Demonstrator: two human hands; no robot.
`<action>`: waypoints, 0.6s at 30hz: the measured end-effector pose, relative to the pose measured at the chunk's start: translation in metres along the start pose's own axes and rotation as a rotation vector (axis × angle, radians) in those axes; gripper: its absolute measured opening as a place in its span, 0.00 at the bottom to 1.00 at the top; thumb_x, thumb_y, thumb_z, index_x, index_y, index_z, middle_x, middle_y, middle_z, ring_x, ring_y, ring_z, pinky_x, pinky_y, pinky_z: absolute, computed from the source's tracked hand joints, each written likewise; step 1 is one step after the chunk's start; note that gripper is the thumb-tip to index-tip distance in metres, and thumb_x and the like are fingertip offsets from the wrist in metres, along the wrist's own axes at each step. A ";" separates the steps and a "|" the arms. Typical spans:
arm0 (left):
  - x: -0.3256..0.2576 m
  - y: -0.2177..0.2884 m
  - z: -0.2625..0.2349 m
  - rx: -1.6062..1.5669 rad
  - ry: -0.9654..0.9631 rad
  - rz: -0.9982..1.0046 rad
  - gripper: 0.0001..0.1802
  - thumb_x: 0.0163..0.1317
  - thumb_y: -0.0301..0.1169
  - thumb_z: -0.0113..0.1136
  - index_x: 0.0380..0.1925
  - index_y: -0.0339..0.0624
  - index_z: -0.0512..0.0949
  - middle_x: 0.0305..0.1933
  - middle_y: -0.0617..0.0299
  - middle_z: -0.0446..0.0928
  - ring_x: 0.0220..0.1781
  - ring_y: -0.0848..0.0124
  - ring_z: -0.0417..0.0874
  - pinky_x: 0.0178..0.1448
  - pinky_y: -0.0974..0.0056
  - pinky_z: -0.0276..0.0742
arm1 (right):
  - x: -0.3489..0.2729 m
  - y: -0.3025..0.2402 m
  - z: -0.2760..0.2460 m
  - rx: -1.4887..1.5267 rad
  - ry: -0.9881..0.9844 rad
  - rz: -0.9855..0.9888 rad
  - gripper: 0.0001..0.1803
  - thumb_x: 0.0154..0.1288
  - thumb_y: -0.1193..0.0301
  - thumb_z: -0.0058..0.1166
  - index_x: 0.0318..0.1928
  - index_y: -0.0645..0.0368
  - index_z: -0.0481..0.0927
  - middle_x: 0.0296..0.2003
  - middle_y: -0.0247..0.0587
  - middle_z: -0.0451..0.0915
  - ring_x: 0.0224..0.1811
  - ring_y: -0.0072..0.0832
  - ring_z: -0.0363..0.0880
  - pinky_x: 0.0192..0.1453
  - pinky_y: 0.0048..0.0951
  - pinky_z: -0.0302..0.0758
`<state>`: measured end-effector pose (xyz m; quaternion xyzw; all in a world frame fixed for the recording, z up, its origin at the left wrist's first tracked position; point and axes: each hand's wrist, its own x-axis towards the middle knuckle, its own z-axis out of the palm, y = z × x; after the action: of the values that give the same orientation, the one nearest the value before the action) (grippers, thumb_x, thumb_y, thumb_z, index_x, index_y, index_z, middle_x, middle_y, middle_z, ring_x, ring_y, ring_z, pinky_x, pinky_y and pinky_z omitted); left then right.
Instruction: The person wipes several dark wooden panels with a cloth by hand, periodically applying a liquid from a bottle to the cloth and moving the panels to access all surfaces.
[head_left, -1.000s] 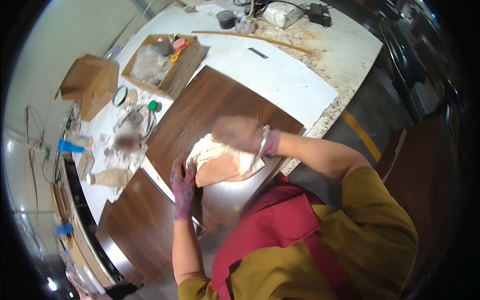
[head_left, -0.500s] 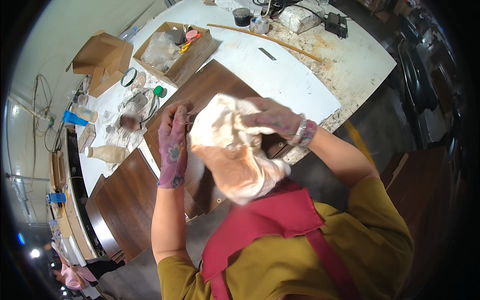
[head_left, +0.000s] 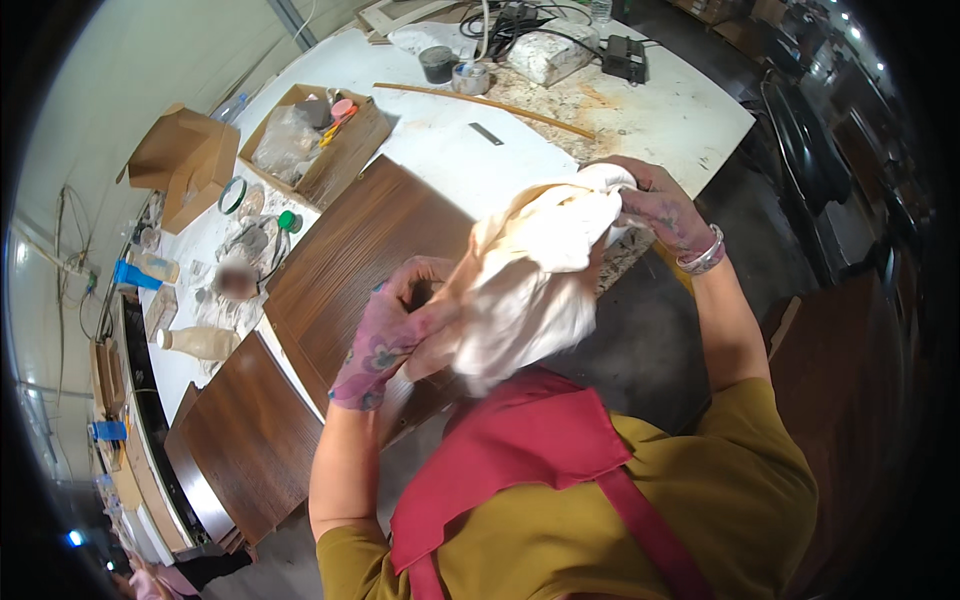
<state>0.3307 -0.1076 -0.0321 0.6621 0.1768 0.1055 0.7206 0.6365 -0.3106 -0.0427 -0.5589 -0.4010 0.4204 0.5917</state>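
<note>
A crumpled white cloth (head_left: 540,270) with tan stains hangs stretched between my hands, above the near edge of the table. My right hand (head_left: 665,210), in a patterned purple glove, is closed on the cloth's upper right corner. At its lower left side, my left hand (head_left: 395,325), gloved likewise, has its fingers and thumb pinched on the cloth's edge. Beneath and to the left lies a dark brown wood-grain panel (head_left: 350,230), partly hidden by the cloth and my left hand. The cloth's lower part is blurred by motion.
Another brown panel (head_left: 250,430) lies at the left. A cardboard box (head_left: 375,125) with bags and scissors, an open carton (head_left: 200,165), a cream bottle (head_left: 200,343) and a stained rag (head_left: 245,310) stand behind. A thin strip (head_left: 490,103) and a black adapter (head_left: 625,60) lie farther off.
My right hand has moved right and up, pulling the cloth out wider. My left hand, formerly beside the cloth, has moved right and now pinches its edge. The view has shifted slightly.
</note>
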 end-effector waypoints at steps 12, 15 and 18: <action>0.077 -0.003 0.076 0.783 0.114 0.291 0.25 0.63 0.30 0.63 0.60 0.37 0.72 0.43 0.57 0.80 0.35 0.76 0.78 0.41 0.69 0.77 | -0.008 0.059 -0.001 0.796 0.240 -0.229 0.26 0.71 0.58 0.47 0.61 0.64 0.70 0.49 0.44 0.80 0.49 0.30 0.81 0.54 0.33 0.81; 0.092 0.003 0.062 0.518 0.221 0.055 0.12 0.66 0.33 0.60 0.47 0.42 0.81 0.49 0.51 0.82 0.50 0.61 0.84 0.49 0.60 0.80 | -0.028 0.062 -0.025 1.102 0.080 -0.233 0.28 0.70 0.58 0.48 0.62 0.65 0.69 0.55 0.51 0.76 0.56 0.42 0.78 0.59 0.44 0.78; 0.101 0.018 0.076 0.850 0.118 0.556 0.24 0.64 0.35 0.63 0.59 0.38 0.73 0.55 0.49 0.78 0.58 0.56 0.79 0.63 0.58 0.74 | -0.026 0.055 -0.036 -0.486 0.290 -0.402 0.27 0.67 0.59 0.49 0.61 0.62 0.69 0.56 0.50 0.76 0.58 0.43 0.75 0.65 0.42 0.72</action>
<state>0.4546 -0.1361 -0.0215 0.9115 0.0617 0.2494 0.3211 0.6595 -0.3457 -0.0998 -0.6472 -0.5034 0.1037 0.5630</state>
